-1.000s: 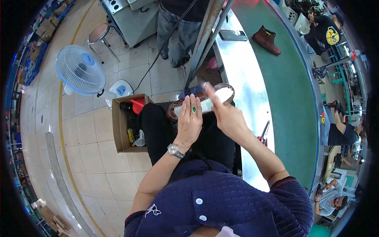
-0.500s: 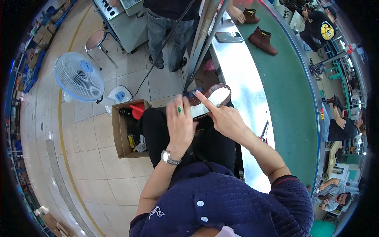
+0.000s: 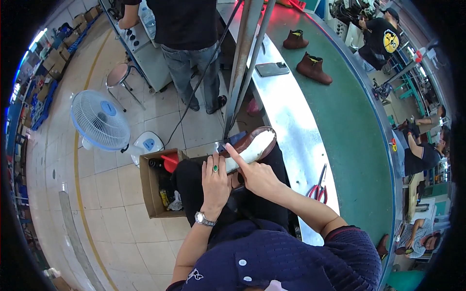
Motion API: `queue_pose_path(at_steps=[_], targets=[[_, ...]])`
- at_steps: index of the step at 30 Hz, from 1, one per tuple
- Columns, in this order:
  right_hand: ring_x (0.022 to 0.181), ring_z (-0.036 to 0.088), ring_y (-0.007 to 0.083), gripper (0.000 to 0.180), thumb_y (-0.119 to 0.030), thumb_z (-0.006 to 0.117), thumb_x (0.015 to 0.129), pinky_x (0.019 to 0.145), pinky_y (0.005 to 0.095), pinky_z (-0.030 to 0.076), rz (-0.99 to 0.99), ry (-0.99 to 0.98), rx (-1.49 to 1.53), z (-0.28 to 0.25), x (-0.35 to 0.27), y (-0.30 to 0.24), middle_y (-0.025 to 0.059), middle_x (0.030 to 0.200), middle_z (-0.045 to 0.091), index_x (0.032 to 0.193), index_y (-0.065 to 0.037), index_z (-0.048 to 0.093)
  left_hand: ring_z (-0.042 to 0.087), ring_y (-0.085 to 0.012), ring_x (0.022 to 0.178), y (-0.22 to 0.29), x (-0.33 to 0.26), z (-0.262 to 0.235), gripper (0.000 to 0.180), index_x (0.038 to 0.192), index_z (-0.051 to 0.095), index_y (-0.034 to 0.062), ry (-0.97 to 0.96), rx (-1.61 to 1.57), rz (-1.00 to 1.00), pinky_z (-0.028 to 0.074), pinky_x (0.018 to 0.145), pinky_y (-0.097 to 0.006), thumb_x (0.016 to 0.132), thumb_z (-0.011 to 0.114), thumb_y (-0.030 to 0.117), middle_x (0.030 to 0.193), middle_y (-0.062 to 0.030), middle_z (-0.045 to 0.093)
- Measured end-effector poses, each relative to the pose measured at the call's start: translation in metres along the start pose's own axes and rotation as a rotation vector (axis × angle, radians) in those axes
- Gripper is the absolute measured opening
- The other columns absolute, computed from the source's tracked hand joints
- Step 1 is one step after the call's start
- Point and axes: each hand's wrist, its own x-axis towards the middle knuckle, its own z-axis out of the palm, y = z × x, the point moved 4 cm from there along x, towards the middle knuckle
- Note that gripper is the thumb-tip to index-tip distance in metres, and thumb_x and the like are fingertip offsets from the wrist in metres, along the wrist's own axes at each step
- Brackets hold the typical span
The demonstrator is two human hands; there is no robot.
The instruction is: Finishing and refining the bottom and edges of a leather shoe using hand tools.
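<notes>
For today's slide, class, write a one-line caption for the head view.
Seated worker's left hand and right hand hold a brown leather shoe with pale insole on the lap beside a green conveyor belt.

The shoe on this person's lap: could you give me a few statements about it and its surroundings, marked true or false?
1. The shoe lies sole up, its pale sole showing. True.
2. The left hand wears a ring with a green stone. True.
3. The red-handled scissors are in the right hand. False: they lie on the metal table edge, apart from it.
4. The white fan stands on the green belt. False: it stands on the tiled floor.
5. Two brown boots sit on the belt. True.
</notes>
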Motion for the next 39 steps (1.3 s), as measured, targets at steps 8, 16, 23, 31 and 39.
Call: queue_pose_path(at_steps=[8, 16, 23, 31, 39], targets=[[0.052, 0.064, 0.0339, 0.095, -0.002, 0.059, 0.080, 0.048, 0.0430, 0.051, 0.025, -0.130, 0.002, 0.003, 0.000, -0.010, 0.0178, 0.061, 0.063, 0.156, -0.021, 0.006, 0.051, -0.0396, 0.117, -0.004, -0.005, -0.006, 0.074, 0.131, 0.042, -0.0047, 0.076, -0.107, -0.038, 0.047, 0.095, -0.042, 0.068, 0.079, 0.005, 0.127, -0.0218, 0.052], [0.064, 0.065, 0.0405, 0.070, -0.012, 0.058, 0.087, 0.056, 0.0505, 0.049, 0.023, -0.064, -0.001, -0.015, 0.029, 0.013, 0.0210, 0.071, 0.065, 0.148, -0.010, 0.024, 0.050, -0.0362, 0.119, 0.000, 0.000, -0.010, 0.070, 0.134, 0.050, 0.0022, -0.033, -0.005, -0.031, 0.046, 0.098, -0.040, 0.069, 0.077, 0.006, 0.140, -0.0193, 0.043], [0.072, 0.068, 0.0387, 0.033, -0.007, 0.060, 0.079, 0.060, 0.0458, 0.053, -0.067, -0.034, -0.174, -0.006, 0.046, 0.045, 0.0211, 0.077, 0.066, 0.108, 0.002, 0.047, 0.033, -0.0386, 0.138, -0.004, -0.006, -0.013, 0.062, 0.133, 0.055, 0.0046, 0.019, -0.066, 0.071, 0.037, 0.108, -0.043, 0.074, 0.075, 0.009, 0.155, -0.0190, 0.028], [0.081, 0.063, 0.0463, 0.056, -0.022, 0.058, 0.092, 0.076, 0.0537, 0.047, 0.178, -0.501, 0.350, -0.011, -0.050, 0.003, 0.0265, 0.083, 0.065, 0.141, -0.005, 0.038, 0.033, -0.0367, 0.139, -0.015, -0.098, -0.019, 0.115, 0.153, 0.013, -0.0004, -0.217, -0.703, -0.415, 0.031, 0.112, -0.041, 0.072, 0.083, 0.041, 0.155, -0.0221, 0.024], [0.087, 0.065, 0.0417, 0.070, -0.015, 0.059, 0.090, 0.075, 0.0490, 0.053, -0.086, -0.345, 0.255, -0.007, -0.059, -0.025, 0.0229, 0.101, 0.066, 0.151, -0.021, 0.026, 0.065, -0.0340, 0.080, -0.044, -0.105, -0.039, 0.033, 0.120, 0.063, 0.0012, 0.027, -0.368, -0.526, 0.050, 0.074, -0.038, 0.099, 0.052, 0.024, 0.089, -0.0205, 0.067]])
